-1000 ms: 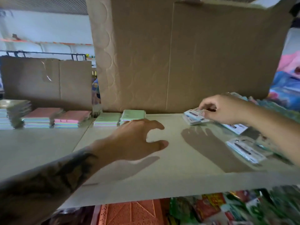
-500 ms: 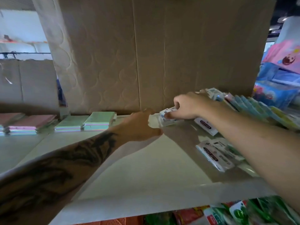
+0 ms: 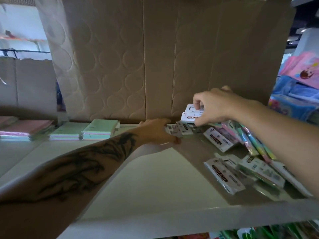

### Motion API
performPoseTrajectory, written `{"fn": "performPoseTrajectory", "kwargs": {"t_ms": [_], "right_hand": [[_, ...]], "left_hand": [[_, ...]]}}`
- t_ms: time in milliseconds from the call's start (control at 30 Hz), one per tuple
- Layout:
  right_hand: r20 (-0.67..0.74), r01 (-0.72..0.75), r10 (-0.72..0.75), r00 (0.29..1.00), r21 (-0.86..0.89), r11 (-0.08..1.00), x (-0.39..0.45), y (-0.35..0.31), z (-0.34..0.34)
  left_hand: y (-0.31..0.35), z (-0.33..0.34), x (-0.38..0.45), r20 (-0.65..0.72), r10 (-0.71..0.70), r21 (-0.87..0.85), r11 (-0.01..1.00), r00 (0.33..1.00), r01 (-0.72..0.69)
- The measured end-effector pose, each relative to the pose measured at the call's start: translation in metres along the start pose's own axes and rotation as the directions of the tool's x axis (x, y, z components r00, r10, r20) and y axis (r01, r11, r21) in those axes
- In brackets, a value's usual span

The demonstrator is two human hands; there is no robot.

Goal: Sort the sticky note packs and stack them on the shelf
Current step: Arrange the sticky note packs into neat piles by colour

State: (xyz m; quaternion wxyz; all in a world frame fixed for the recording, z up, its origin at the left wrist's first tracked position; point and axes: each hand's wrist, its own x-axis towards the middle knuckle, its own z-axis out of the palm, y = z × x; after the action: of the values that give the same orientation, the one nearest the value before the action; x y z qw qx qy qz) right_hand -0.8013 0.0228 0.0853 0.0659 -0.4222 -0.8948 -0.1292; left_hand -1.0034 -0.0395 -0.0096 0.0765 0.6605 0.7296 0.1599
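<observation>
Right hand (image 3: 218, 107): your fingers are curled round a white sticky note pack (image 3: 189, 115), raised just above the back edge of the shelf (image 3: 155, 183); its front edge reads "STICKY NOTE".
Left hand (image 3: 156, 132): it lies flat at the back edge with fingers stretched onto a small lying pack (image 3: 178, 131), directly under the lifted one; print there is too blurred to read.
Loose packs: a pack labelled "STICKY NOTE" (image 3: 217, 141) leans against a row of pastel packs (image 3: 250, 140) toward the right edge; nearer the front right corner, another labelled pack (image 3: 224, 175) lies beside a green-tinted pack (image 3: 260, 169), the two touching.
Sorted stacks: along the back edge to your left, two green stacks (image 3: 86, 131), then a pink stack (image 3: 25, 129) at the far left.
Backdrop: a tall cardboard box (image 3: 155, 57) stands behind the shelf's back edge.
</observation>
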Motion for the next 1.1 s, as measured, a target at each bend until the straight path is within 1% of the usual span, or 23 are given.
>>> {"fn": "performPoseTrajectory", "kwargs": {"t_ms": [133, 267, 400, 500, 567, 667, 733, 800, 933, 1033, 1100], "right_hand": [[0.004, 0.007, -0.007, 1.000, -0.032, 0.999, -0.015, 0.005, -0.002], [0.023, -0.034, 0.034, 0.999, -0.014, 0.999, -0.027, 0.001, -0.003], [0.017, -0.016, 0.016, 1.000, 0.008, 1.000, -0.037, -0.012, -0.014], [0.006, -0.004, 0.003, 1.000, 0.078, 0.997, -0.045, -0.036, -0.027], [-0.002, 0.030, -0.030, 1.000, 0.137, 0.990, -0.048, -0.061, -0.032], [0.012, 0.074, -0.077, 0.997, 0.162, 0.984, -0.045, -0.109, -0.033], [0.011, 0.114, -0.117, 0.993, 0.168, 0.979, -0.039, -0.145, -0.033], [-0.006, 0.163, -0.165, 0.986, 0.190, 0.968, -0.032, -0.182, -0.034], [-0.018, 0.270, -0.275, 0.961, 0.255, 0.928, -0.023, -0.260, -0.035], [0.013, 0.343, -0.362, 0.932, 0.289, 0.894, -0.018, -0.314, -0.029], [0.043, 0.363, -0.397, 0.917, 0.319, 0.875, -0.012, -0.344, -0.020]], "left_hand": [[0.003, 0.000, 0.006, 0.036, 0.022, 0.029, 0.999, 0.999, -0.023], [0.002, -0.007, 0.001, 0.057, 0.033, 0.057, 0.998, 0.998, -0.036], [-0.005, -0.026, -0.033, -0.009, 0.082, 0.116, 0.990, 0.997, -0.081], [-0.023, -0.052, -0.071, -0.065, 0.109, 0.161, 0.982, 0.992, -0.097], [-0.041, -0.070, -0.105, -0.107, 0.100, 0.153, 0.985, 0.989, -0.083], [-0.084, -0.089, -0.155, -0.145, 0.059, 0.102, 0.994, 0.988, -0.044], [-0.119, -0.099, -0.184, -0.155, 0.027, 0.112, 0.994, 0.988, -0.010], [-0.156, -0.109, -0.207, -0.168, -0.026, 0.108, 0.993, 0.985, 0.045], [-0.225, -0.129, -0.249, -0.209, -0.144, 0.036, 0.987, 0.967, 0.155], [-0.269, -0.139, -0.276, -0.188, -0.199, 0.014, 0.979, 0.962, 0.205], [-0.293, -0.144, -0.291, -0.168, -0.216, -0.004, 0.976, 0.962, 0.218]]}}
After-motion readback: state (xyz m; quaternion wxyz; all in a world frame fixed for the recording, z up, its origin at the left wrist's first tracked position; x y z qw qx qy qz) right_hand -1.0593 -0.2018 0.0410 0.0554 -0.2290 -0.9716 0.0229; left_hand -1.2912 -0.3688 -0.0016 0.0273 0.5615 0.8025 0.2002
